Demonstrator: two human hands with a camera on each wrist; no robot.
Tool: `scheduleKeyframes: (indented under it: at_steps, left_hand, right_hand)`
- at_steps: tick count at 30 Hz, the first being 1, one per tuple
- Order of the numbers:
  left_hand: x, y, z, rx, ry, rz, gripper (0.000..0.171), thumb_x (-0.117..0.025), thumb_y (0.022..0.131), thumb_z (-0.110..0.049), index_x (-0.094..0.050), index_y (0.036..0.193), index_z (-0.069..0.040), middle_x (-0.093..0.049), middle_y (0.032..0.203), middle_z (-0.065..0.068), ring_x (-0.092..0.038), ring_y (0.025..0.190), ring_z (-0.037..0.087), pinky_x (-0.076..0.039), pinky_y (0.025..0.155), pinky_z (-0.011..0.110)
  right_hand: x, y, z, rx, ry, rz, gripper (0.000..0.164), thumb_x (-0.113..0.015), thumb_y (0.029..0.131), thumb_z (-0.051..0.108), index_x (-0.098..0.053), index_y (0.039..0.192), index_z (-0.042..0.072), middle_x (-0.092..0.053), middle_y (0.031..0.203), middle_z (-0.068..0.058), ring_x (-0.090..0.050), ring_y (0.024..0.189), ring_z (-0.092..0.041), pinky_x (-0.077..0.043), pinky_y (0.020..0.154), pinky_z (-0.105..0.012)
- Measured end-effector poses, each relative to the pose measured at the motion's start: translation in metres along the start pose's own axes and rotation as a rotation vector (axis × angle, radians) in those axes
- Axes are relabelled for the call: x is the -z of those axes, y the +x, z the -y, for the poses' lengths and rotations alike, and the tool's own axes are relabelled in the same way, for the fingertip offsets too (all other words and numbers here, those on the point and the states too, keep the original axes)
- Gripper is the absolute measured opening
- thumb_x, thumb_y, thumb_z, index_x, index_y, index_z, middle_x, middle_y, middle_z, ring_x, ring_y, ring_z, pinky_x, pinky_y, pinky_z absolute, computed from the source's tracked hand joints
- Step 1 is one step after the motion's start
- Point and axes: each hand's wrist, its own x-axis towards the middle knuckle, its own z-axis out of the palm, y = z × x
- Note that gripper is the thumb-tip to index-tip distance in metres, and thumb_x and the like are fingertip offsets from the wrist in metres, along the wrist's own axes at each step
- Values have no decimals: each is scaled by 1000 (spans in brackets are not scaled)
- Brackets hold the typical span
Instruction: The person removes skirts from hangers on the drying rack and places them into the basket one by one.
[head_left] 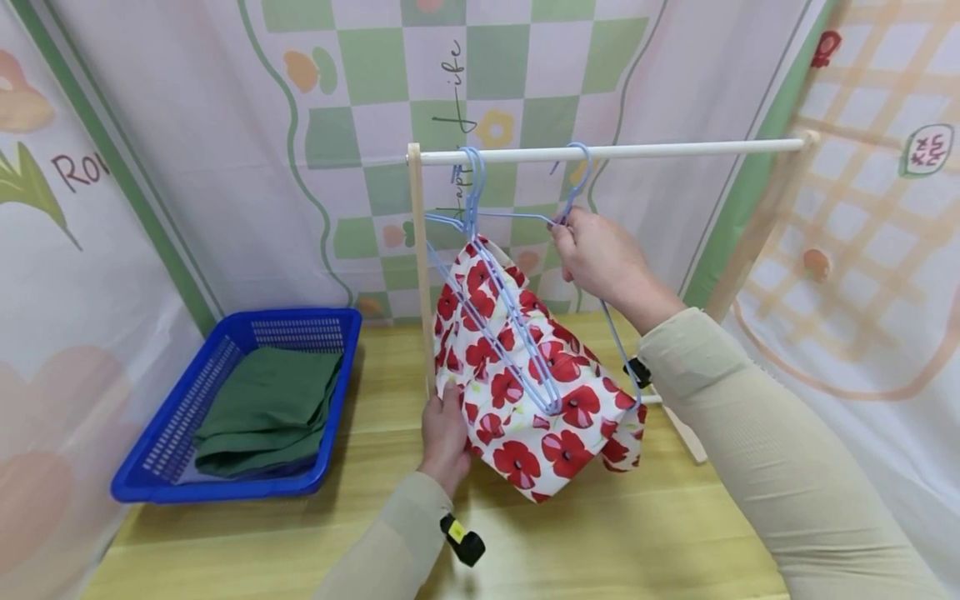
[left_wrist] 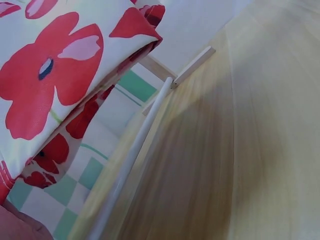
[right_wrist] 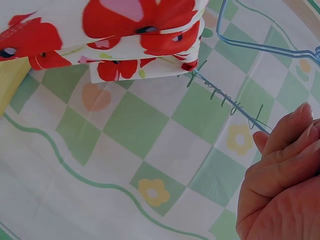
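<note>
My right hand (head_left: 600, 254) pinches a blue wire hanger (head_left: 573, 187) just below its hook, which is at the white rail. A white cloth printed with red poppies (head_left: 517, 392) hangs on this hanger, behind the other hangers in the head view. My left hand (head_left: 446, 437) holds the cloth's lower left edge, its thumb in front and the other fingers mostly hidden. Cloth folds (left_wrist: 50, 75) fill the upper left of the left wrist view. In the right wrist view, the hanger's wire (right_wrist: 230, 100) runs from the cloth to my curled fingers (right_wrist: 285, 150).
Other blue hangers (head_left: 471, 196) hang bunched at the left end of the white rail (head_left: 690, 150), next to the wooden post (head_left: 422, 275). On the wooden table (head_left: 360, 542), a blue basket (head_left: 348, 333) at left holds folded green cloth (head_left: 262, 400). A printed curtain stands behind.
</note>
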Motion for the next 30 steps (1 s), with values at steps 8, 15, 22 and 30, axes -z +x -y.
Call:
scheduleKeyframes:
  at_steps: [8,15,22,30]
  left_hand:
    - [3,0,5,1,-2,-15,57,-44,110,-50,-48,149,-9,-63,134,12,-64,121,24,-53,106,40]
    - [6,1,8,-4,13,-31,54,-44,111,-48,-52,145,-7,-64,132,13,-64,120,25,-53,106,40]
    - [8,0,8,-9,19,-30,54,-44,111,-50,-52,145,-8,-64,133,12,-63,121,24,-52,107,40]
    - [9,0,9,6,50,-41,57,-44,109,-53,-50,145,-9,-63,133,10,-62,120,23,-52,106,39]
  right_hand:
    - [0,-1,-2,-29,15,0,38,-37,114,35,-57,128,6,-63,78,-11,-52,63,-26,-42,57,-35]
    - [2,-2,-2,-33,25,2,37,-38,114,36,-58,127,7,-63,80,-11,-55,65,-26,-44,61,-37]
    - [4,-1,-4,-24,14,10,39,-38,114,36,-58,129,6,-63,78,-10,-53,64,-25,-42,59,-36]
    - [5,0,-6,-23,11,20,41,-37,114,36,-57,132,6,-63,77,-10,-53,65,-26,-42,61,-38]
